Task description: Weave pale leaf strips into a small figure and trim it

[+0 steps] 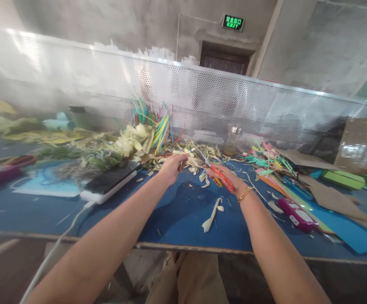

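Observation:
My right hand [223, 175] is wrapped round the red and yellow handles of a pair of scissors [222, 179]. Their grey metal blades point up and left, toward my other hand. Just left of the blade tips, my left hand [173, 166] is closed with fingers pinched. What it holds, if anything, is too small and blurred to name. Pale dried husk scraps [199, 162] lie behind and between both hands. Nearer to me, a curled pale husk strip [212, 217] rests on the blue table [177, 228].
Left are a black-topped white device [109, 183] with a cable, a husk heap [136, 139] and colourful thin sticks [164, 126]. A glass bottle [233, 139] stands by the perforated metal screen [199, 90]. Right are coloured paper sheets [354, 230] and a purple pack [297, 215].

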Tool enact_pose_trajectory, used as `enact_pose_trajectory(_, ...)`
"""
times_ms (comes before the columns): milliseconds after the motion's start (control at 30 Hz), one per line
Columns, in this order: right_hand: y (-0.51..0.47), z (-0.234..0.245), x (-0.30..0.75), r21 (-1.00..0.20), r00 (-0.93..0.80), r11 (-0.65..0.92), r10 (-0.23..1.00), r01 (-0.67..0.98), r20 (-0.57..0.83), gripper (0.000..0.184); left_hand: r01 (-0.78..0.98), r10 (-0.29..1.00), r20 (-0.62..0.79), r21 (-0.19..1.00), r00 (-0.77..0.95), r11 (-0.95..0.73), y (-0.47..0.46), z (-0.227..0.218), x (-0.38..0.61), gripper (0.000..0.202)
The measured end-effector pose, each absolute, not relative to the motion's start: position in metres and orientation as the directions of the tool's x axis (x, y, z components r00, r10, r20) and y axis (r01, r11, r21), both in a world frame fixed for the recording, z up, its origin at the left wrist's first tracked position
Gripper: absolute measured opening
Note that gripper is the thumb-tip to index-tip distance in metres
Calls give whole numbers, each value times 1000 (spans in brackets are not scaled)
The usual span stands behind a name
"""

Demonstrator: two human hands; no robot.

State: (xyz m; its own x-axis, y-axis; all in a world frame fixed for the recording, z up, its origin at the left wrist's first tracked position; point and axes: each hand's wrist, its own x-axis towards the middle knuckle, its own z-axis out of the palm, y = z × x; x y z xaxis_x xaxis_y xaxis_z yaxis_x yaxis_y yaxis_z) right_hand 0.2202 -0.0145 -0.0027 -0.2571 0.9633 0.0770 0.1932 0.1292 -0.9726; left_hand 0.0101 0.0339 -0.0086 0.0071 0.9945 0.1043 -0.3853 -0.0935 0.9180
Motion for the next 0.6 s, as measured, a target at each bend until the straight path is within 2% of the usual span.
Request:
enact_pose_trajectory(333,-8,-6,217,-987,-245,37,970,156,-2,44,-290,990,117,953,72,-92,30,-14,15,22)
enact_pose_trajectory(600,-12,-7,215,-975,-267,98,963,198,42,45,-283,989,132,953,70,-107,31,-13,14,23)
